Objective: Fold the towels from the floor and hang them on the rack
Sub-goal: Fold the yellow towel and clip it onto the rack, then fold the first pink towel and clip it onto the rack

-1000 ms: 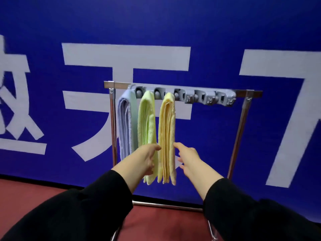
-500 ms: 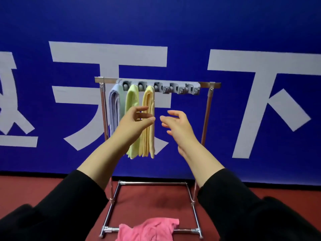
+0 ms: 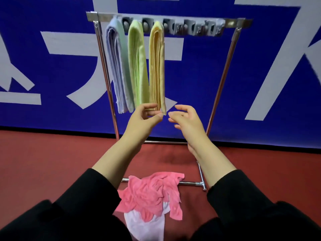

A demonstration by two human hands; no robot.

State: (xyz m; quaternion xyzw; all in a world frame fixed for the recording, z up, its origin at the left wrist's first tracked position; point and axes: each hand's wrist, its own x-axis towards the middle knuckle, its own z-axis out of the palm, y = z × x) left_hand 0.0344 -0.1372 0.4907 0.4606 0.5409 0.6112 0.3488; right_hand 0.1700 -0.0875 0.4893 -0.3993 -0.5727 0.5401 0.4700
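Empty hands (image 3: pixel 166 119) below three hung towels (image 3: pixel 137 65)

head view, looking down, near rack (image 3: pixel 166 16)

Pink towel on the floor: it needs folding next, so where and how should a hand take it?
Judging by its pose, pinch the pink towel at its flat far-right corner by the rack's base bar, coming from above; the rest is crumpled, draped over a white towel.
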